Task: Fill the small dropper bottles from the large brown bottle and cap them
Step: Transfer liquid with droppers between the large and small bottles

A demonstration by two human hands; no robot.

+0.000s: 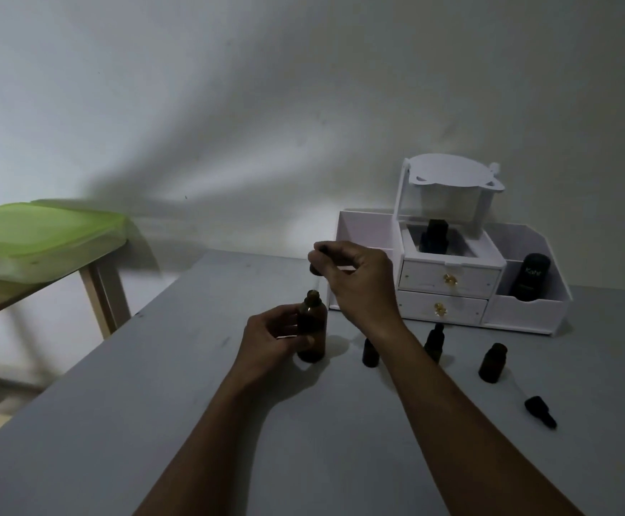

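The grey table (154,422) is the biggest thing. Its left edge runs slanting, a little to the left of the large brown bottle (311,329), and from this bottle toward you there is a wide bare surface for moving. Behind the bottle and to its right stands one white organizer (448,281) with two drawers (two dark containers sit in its upper compartments). Far to the left of the bottle, on a separate wooden stand, lies one green-lidded box (42,232).

The brown bottle stands upright and uncapped, and your left hand (270,338) curls round its body. To its right stand three small bottles in a loose row, well apart from each other: the nearest small bottle (370,353), partly behind your forearm, the middle small bottle (433,342) with its cap on, and the farthest small bottle (492,363), open.

There are two droppers. Your right hand (357,281) pinches the held dropper (314,269) just above the brown bottle's mouth, tube pointing down. The loose dropper (540,411) lies on its side, farthest right.
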